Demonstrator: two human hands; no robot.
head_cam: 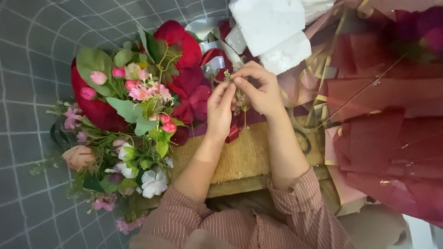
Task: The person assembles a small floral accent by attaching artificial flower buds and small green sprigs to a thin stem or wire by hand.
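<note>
Below, we sit at a straw-coloured mat [244, 154], artificial flowers [129, 124] heaped at nine o'clock and dark red wrapping sheets [387, 138] at three. Our left hand [220, 108] and right hand [258, 90] meet at twelve, fingertips pinched shut on a thin sprig [227, 74]. Its axis runs twelve to six, bud tip protruding upward; the right hand's fingertips grip nearer that tip.

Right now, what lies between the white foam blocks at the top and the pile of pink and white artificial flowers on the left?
In the head view, dark red fabric roses lie between the white foam blocks and the flower pile.
</note>
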